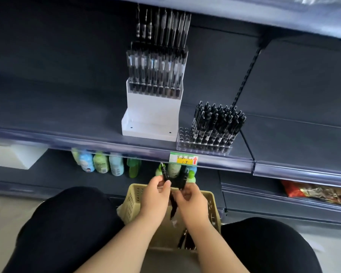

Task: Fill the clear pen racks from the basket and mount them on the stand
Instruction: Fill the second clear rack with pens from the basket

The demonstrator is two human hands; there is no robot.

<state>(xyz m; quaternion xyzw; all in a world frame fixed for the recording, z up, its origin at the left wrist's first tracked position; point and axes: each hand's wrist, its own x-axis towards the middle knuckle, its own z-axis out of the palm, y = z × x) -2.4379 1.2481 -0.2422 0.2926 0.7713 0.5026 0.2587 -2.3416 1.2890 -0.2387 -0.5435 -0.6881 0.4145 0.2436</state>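
Two hands are on the job here, both low in the middle of the frame over the cream plastic basket (133, 201). The left hand (155, 196) pinches one black pen between thumb and fingers, and the right hand (191, 201) is curled round a small bunch of black pens (180, 181), clips pointing up. I'd say the step is sorting a handful before it goes up to the clear pen rack (184, 137), which sits on the shelf (87, 138) at centre right, just beside the white stand (152, 115). That rack is mostly full; the empty holes are all along its left end, so that's where to aim. My advice: get every pen facing the same way while they're low, tips down, clips up like the ones already standing in the rack (219, 123). Feed them one at a time from the left hand and let the right just hold the stock. Don't try to jam several in together, because the rack isn't fixed and will probably slide or tip if pushed sideways. Maybe steady it with a free finger. A few more pens (185, 239) lie in the bottom of the basket. Higher on the stand, filled racks (156, 75) are already mounted, so this one likely goes on the lower ledge once it's full.
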